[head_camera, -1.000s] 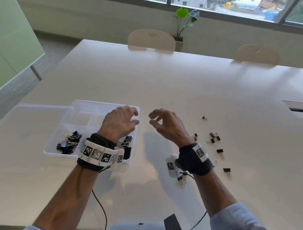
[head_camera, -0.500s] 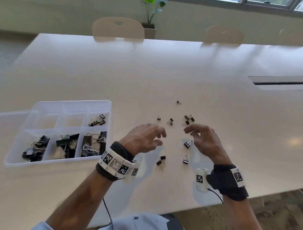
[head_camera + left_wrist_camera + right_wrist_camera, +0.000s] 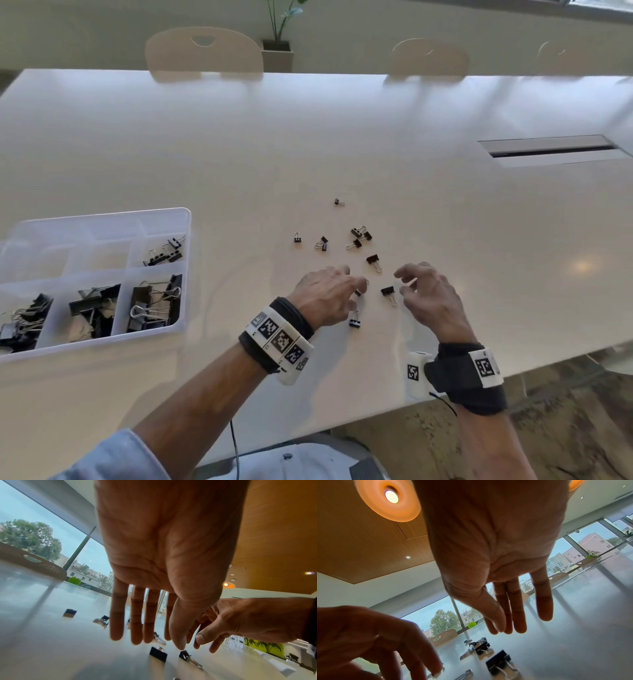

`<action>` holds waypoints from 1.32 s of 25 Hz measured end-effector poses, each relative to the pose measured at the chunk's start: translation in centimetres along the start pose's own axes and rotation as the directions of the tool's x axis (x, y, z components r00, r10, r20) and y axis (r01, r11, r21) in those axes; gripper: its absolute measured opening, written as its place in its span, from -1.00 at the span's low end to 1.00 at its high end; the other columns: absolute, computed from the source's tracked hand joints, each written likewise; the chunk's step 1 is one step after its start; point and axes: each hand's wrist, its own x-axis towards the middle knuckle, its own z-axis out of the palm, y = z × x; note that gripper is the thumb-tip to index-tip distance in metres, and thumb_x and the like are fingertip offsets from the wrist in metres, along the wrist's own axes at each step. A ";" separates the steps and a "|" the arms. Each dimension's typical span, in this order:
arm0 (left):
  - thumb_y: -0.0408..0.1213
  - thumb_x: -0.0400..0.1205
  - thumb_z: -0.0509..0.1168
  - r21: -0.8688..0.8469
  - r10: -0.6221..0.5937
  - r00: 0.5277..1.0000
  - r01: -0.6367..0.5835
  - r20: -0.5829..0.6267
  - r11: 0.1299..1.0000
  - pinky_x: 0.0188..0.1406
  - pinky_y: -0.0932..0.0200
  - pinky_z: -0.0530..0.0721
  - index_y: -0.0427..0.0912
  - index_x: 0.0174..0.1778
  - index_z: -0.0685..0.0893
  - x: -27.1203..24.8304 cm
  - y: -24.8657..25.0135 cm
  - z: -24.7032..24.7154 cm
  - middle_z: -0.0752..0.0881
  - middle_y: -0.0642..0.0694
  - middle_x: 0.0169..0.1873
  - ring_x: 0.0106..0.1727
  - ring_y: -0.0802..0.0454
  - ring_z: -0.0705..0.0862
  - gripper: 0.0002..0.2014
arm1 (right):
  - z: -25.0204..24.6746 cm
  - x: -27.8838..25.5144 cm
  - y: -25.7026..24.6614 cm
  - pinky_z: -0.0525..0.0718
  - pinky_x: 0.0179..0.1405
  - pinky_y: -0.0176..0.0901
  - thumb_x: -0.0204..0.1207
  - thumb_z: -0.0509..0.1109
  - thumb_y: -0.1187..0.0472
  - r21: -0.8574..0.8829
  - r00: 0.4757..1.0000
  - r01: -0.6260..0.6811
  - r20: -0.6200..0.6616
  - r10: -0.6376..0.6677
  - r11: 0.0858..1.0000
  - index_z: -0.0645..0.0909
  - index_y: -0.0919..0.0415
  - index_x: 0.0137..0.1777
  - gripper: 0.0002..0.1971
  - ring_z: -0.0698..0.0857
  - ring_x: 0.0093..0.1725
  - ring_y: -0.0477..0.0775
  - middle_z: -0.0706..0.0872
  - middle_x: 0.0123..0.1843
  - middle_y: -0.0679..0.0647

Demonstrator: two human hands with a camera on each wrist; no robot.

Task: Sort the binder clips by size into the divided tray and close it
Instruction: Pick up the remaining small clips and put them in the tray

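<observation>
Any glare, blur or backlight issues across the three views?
Head: sharp, wide-angle bend, one glare spot on the table. Left wrist: left hand fills frame, fingertips motion-blurred. Right wrist: right hand backlit by windows, ceiling lamp blown out.

tray (image 3: 186, 267) left of loose clips (image 3: 356, 236)

Both my hands low over tabletop (image 3: 239, 164), palms down, forearms reaching in from near edge. My left hand (image 3: 327, 294): fingers (image 3: 137, 628) extended and slightly spread, thumb alongside, holding nothing. My right hand (image 3: 430, 296): just right of left, apart from it; fingers (image 3: 518, 615) loosely bent, thumb close to index, nothing held. Banded wrists raised off tabletop.
</observation>
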 end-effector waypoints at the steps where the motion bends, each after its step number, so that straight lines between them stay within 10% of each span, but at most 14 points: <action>1: -0.03 0.78 0.31 0.020 -0.014 1.000 0.014 0.017 1.000 0.05 -0.05 0.64 0.14 0.49 0.58 0.3 0.3 0.2 0.63 -0.06 0.29 0.27 -0.11 0.66 -0.66 | 0.1 -0.1 0.3 0.71 0.10 -0.01 0.63 0.44 0.19 -0.003 1.000 -0.012 0.010 0.012 1.000 0.76 -0.11 0.26 -0.73 0.78 0.12 0.00 0.74 0.21 -0.14; 7: -0.01 0.76 0.35 0.050 -0.073 0.997 0.074 -0.019 0.996 -0.04 -0.03 0.63 -0.02 0.27 0.63 2.0 1.5 0.5 0.62 -0.08 0.16 0.13 -0.11 0.66 -0.76 | 0.7 0.2 -0.3 0.71 0.04 -0.01 0.51 0.56 -0.14 -0.044 0.997 0.000 0.082 0.003 0.999 0.72 -0.14 0.12 -0.76 0.75 0.04 0.00 0.70 0.07 -0.19; 23: -0.17 0.72 0.38 0.063 -0.061 0.995 0.066 -0.081 0.996 0.06 -0.07 0.74 -0.13 0.27 0.58 3.3 0.0 1.3 0.67 -0.11 0.10 0.12 -0.12 0.69 -0.75 | 1.8 0.4 -2.0 0.68 0.09 -0.01 0.55 0.49 0.05 -0.135 0.994 0.023 0.109 -0.009 0.991 0.69 -0.03 0.17 -0.79 0.75 0.15 0.08 0.67 0.14 -0.09; 33: -0.10 0.55 0.37 -0.091 -0.150 0.947 0.129 -0.284 0.987 -0.32 0.07 0.58 -0.08 -0.05 0.45 -3.4 -4.5 -3.2 0.64 -0.01 -0.20 -0.26 -0.10 0.65 -0.76 | 2.1 0.7 -10.0 0.76 -0.02 -0.03 0.59 0.49 0.00 -0.041 0.976 0.212 -0.034 -0.213 0.976 0.71 -0.14 0.18 -0.81 0.82 0.01 -0.04 0.80 0.15 -0.22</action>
